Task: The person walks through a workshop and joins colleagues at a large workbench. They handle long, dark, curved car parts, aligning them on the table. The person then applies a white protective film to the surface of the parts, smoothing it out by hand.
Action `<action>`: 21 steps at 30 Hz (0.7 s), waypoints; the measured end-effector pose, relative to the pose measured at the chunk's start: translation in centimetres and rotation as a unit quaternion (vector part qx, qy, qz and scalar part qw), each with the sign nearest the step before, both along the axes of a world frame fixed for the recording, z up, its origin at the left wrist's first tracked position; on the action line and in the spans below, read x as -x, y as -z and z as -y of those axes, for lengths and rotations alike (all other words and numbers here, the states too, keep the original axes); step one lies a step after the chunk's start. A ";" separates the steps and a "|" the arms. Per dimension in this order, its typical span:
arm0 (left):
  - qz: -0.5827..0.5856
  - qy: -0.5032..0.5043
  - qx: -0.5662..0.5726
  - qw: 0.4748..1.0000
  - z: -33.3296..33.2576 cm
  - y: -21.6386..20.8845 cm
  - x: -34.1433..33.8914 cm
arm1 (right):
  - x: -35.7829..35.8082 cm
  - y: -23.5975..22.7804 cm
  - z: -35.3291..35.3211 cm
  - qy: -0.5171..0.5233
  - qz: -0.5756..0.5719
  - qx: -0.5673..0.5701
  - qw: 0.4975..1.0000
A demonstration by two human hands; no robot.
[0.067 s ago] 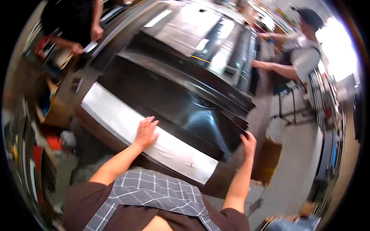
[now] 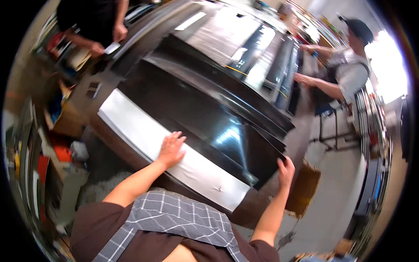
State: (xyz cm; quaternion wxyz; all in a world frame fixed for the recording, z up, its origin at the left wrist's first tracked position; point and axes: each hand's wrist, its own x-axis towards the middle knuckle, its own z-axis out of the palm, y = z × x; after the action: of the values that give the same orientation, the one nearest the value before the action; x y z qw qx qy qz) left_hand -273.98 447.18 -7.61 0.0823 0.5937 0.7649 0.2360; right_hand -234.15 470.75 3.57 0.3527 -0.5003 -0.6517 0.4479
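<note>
My left hand [image 2: 172,150] lies flat with fingers spread on a long white strip [image 2: 131,117], its fingertips reaching the black sheet's near edge. A large glossy black sheet [image 2: 187,109] lies beyond the strip, bright reflections on its right part. At that sheet's right corner, my right hand [image 2: 286,171] is closed, thumb and fingers pinching the edge. Other dark sheets [image 2: 196,59] with uneven edges overlap behind it.
Across the dark table [image 2: 104,115], a person at the far left holds a small white piece [image 2: 112,48]. Another person at the right rests both hands by shiny strips [image 2: 261,72]. A brown cardboard box [image 2: 305,190] stands right of the table, and cluttered shelves line the left.
The whole view has shifted slightly, so everything sits a little farther right. Both my hands keep their places on the strip and the black sheet.
</note>
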 end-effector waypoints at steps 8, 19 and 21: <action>0.090 -0.049 -0.099 0.990 0.3 2.4 0.1 | 6.1 -17.0 10.4 0.021 -0.015 -0.398 0.917; 0.826 -0.141 -0.390 0.381 0.0 -5.3 12.3 | -4.7 -11.3 11.9 0.163 -0.120 -0.072 0.977; 0.800 -0.212 -0.401 0.394 3.2 -5.0 14.3 | -3.1 -7.3 11.1 0.155 -0.177 0.032 0.971</action>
State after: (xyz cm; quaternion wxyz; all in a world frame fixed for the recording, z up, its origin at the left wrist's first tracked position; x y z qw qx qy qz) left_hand -288.25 444.00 -2.61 0.3559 -0.0841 0.2663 0.8918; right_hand -231.00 459.63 10.87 0.5114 -0.5186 -0.4788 0.4903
